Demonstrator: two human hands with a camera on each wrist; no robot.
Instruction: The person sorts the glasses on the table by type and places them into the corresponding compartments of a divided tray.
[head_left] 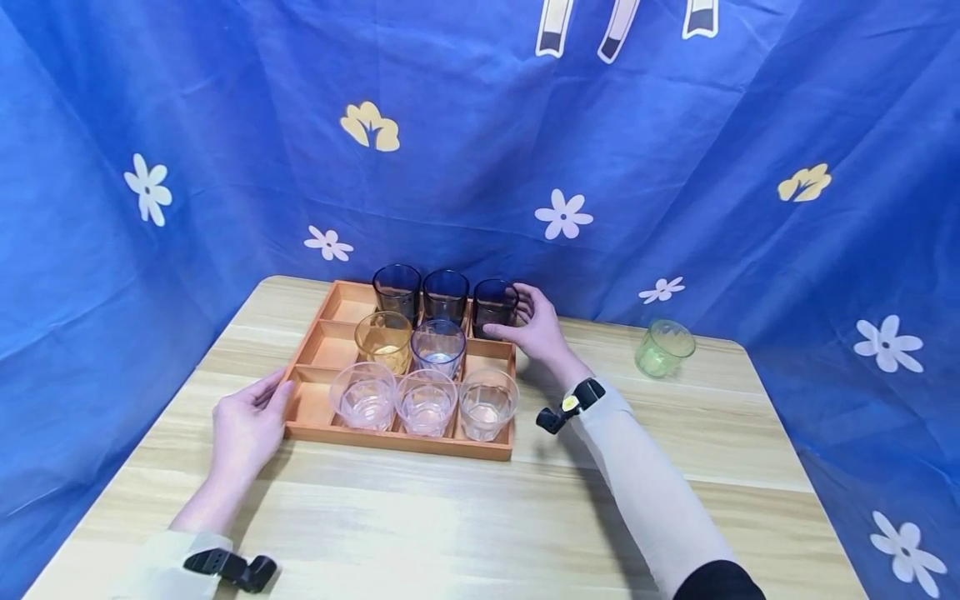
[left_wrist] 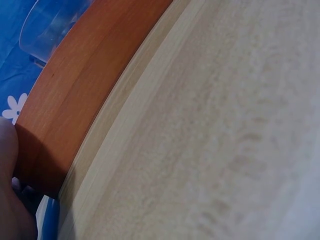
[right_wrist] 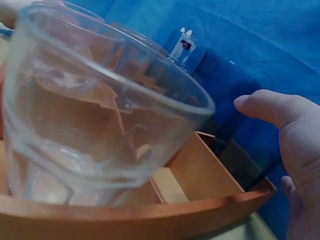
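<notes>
My left hand grips the left side of a brown wooden compartment tray near its front corner. At the tray's back right compartment, my right hand holds a dark glass, thumb in front and fingers round its far side. Two more dark glasses, one at the back middle and one to its left, share that row. Ahead of them are an amber glass and a bluish glass. Two pale pink glasses and a clear glass fill the front row's right part.
A light green glass stands alone on the wooden table, towards the back right. Blue patterned cloth hangs close behind the table and along both sides.
</notes>
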